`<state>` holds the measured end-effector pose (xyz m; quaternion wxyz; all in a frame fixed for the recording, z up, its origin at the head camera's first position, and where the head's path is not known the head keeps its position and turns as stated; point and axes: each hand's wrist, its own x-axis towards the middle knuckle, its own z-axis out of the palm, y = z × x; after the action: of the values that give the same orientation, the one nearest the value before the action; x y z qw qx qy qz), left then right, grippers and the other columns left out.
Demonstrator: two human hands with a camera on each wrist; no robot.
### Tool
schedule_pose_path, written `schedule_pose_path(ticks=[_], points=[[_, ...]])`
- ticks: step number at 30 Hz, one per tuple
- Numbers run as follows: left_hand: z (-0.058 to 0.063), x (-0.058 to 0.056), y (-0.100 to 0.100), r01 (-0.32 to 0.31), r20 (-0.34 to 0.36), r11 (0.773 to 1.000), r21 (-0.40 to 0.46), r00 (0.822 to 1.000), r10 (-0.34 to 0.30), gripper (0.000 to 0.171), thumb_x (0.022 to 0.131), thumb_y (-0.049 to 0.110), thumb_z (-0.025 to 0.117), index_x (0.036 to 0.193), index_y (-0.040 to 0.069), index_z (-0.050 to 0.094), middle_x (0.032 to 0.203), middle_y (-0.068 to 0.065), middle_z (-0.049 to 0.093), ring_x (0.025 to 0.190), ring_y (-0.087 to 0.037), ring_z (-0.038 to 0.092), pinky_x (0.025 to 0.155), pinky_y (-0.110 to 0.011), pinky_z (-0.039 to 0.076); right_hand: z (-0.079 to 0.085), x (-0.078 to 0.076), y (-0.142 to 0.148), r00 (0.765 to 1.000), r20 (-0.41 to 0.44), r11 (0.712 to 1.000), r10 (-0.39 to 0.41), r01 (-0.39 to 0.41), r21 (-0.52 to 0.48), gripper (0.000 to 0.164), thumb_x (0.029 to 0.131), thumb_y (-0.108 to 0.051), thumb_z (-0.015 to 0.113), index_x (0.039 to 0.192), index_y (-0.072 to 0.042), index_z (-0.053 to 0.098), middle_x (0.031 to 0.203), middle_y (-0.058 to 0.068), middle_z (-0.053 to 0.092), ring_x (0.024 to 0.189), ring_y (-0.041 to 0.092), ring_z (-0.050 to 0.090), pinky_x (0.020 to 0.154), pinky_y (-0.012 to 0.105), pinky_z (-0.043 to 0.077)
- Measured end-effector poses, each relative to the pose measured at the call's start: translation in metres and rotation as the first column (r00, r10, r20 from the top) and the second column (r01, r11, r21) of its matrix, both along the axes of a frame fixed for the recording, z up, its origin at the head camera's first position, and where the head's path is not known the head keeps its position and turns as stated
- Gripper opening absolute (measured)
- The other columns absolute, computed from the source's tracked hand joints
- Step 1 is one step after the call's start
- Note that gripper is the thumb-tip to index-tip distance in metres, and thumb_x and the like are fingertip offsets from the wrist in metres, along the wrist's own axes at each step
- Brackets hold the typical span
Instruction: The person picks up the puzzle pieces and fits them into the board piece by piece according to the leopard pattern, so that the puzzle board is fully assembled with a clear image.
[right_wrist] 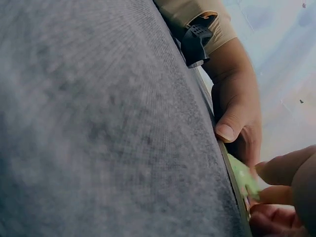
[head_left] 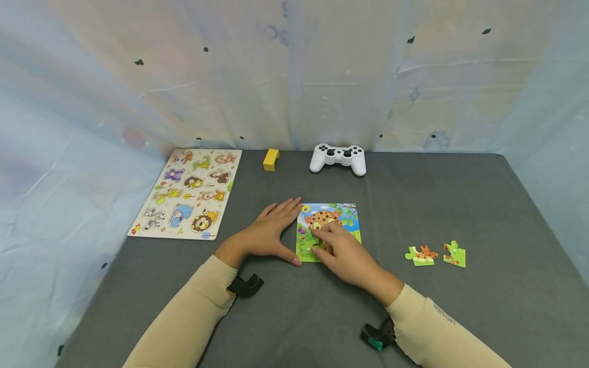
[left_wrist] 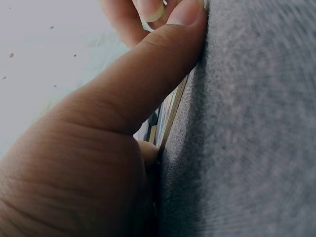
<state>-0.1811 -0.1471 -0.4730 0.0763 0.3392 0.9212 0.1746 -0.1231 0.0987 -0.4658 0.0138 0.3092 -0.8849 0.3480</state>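
Observation:
A small jigsaw puzzle board (head_left: 306, 250) with a leopard picture lies flat on the grey table, in front of the person. The left hand (head_left: 272, 232) rests at its left edge, fingers stretched out and thumb by the lower left corner. Over the lower part of the board, the right hand (head_left: 342, 253) pinches a green puzzle piece (right_wrist: 243, 178) between thumb and curled fingers, low against the board. That hand covers much of the board's lower right. Two loose puzzle pieces, a green-and-orange one (head_left: 422, 256) and a green one (head_left: 455, 254), lie apart to the right.
At the back left lies a large wooden animal puzzle board (head_left: 184, 235). A yellow block (head_left: 271, 160) and a white game controller (head_left: 338, 158) are along the table's back edge. A pale printed curtain (head_left: 322, 76) hangs behind the table.

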Motion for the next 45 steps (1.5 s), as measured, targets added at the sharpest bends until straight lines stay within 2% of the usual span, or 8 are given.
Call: schedule_pose_path(ticks=[6, 11, 14, 17, 20, 26, 33, 45], points=[[0.000, -0.001, 0.000, 0.003, -0.004, 1.000, 0.002, 1.000, -0.003, 0.134, 0.056, 0.087, 0.061, 0.155, 0.014, 0.010, 0.160, 0.000, 0.003, 0.144, -0.019, 0.002, 0.111, -0.049, 0.004, 0.003, 0.006, 0.000, 0.995, -0.097, 0.988, 0.039, -0.023, 0.153, 0.039, 0.091, -0.027, 0.068, 0.124, -0.006, 0.066, 0.115, 0.001, 0.049, 0.087, 0.008, 0.049, 0.074, 0.028, 0.046], [0.000, -0.001, 0.000, 0.004, -0.005, 1.000, 0.001, 1.000, -0.004, 0.134, 0.056, 0.086, 0.062, 0.155, 0.013, 0.010, 0.160, -0.001, 0.003, 0.144, -0.019, 0.002, 0.111, -0.050, 0.003, 0.004, 0.008, 0.000, 0.985, -0.168, 0.981, 0.046, -0.012, 0.195, 0.039, 0.089, -0.029, 0.070, 0.120, -0.006, 0.067, 0.113, 0.003, 0.051, 0.088, 0.012, 0.051, 0.076, 0.030, 0.047], [0.001, 0.000, 0.001, 0.004, -0.003, 1.000, -0.002, 1.000, -0.004, 0.134, 0.056, 0.086, 0.062, 0.155, 0.012, 0.010, 0.160, -0.001, 0.003, 0.144, -0.019, 0.003, 0.111, -0.050, 0.003, 0.005, 0.010, -0.001, 0.976, -0.212, 0.973, 0.059, -0.009, 0.232, 0.042, 0.088, -0.033, 0.070, 0.122, -0.008, 0.066, 0.119, 0.005, 0.052, 0.098, 0.016, 0.051, 0.083, 0.033, 0.046], [0.000, -0.001, 0.001, 0.009, 0.005, 1.000, -0.012, 1.000, -0.009, 0.134, 0.058, 0.085, 0.063, 0.155, 0.012, 0.007, 0.160, -0.001, 0.001, 0.144, -0.020, 0.001, 0.111, -0.050, 0.001, 0.007, 0.012, -0.001, 0.963, -0.249, 0.954, 0.106, -0.027, 0.300, 0.045, 0.089, -0.036, 0.068, 0.126, -0.012, 0.064, 0.132, 0.005, 0.051, 0.115, 0.021, 0.047, 0.090, 0.043, 0.043], [-0.001, -0.001, 0.001, 0.012, 0.003, 1.000, -0.023, 1.000, -0.012, 0.134, 0.058, 0.086, 0.062, 0.155, 0.013, 0.006, 0.160, -0.001, 0.000, 0.144, -0.020, 0.001, 0.111, -0.049, 0.001, 0.009, 0.016, -0.002, 0.951, -0.269, 0.928, 0.151, -0.042, 0.371, 0.049, 0.090, -0.039, 0.066, 0.131, -0.013, 0.061, 0.140, 0.002, 0.049, 0.128, 0.027, 0.040, 0.091, 0.052, 0.041], [-0.002, -0.002, 0.000, 0.010, -0.009, 1.000, -0.027, 1.000, -0.011, 0.134, 0.057, 0.087, 0.060, 0.155, 0.013, 0.008, 0.160, -0.001, 0.001, 0.144, -0.020, 0.001, 0.111, -0.049, 0.003, 0.010, 0.027, -0.007, 0.946, -0.294, 0.890, 0.138, 0.011, 0.455, 0.058, 0.092, -0.047, 0.060, 0.136, -0.011, 0.056, 0.143, 0.004, 0.046, 0.134, 0.030, 0.035, 0.091, 0.053, 0.037], [-0.002, -0.002, 0.000, 0.005, -0.010, 1.000, -0.024, 1.000, -0.005, 0.135, 0.056, 0.087, 0.061, 0.155, 0.013, 0.009, 0.160, 0.000, 0.002, 0.144, -0.019, 0.001, 0.111, -0.049, 0.003, 0.008, 0.034, -0.011, 0.960, -0.253, 0.886, 0.118, 0.014, 0.464, 0.061, 0.097, -0.050, 0.049, 0.140, -0.007, 0.051, 0.149, 0.007, 0.038, 0.138, 0.028, 0.028, 0.100, 0.052, 0.029], [-0.002, 0.000, 0.001, -0.006, -0.008, 1.000, -0.025, 1.000, 0.006, 0.135, 0.055, 0.088, 0.060, 0.155, 0.014, 0.009, 0.160, 0.000, 0.002, 0.144, -0.018, 0.001, 0.112, -0.048, 0.003, 0.003, 0.025, 0.001, 0.983, -0.078, 0.931, 0.164, -0.127, 0.343, 0.067, 0.097, -0.055, 0.045, 0.149, -0.015, 0.038, 0.155, 0.003, 0.026, 0.142, 0.025, 0.018, 0.102, 0.056, 0.026]])
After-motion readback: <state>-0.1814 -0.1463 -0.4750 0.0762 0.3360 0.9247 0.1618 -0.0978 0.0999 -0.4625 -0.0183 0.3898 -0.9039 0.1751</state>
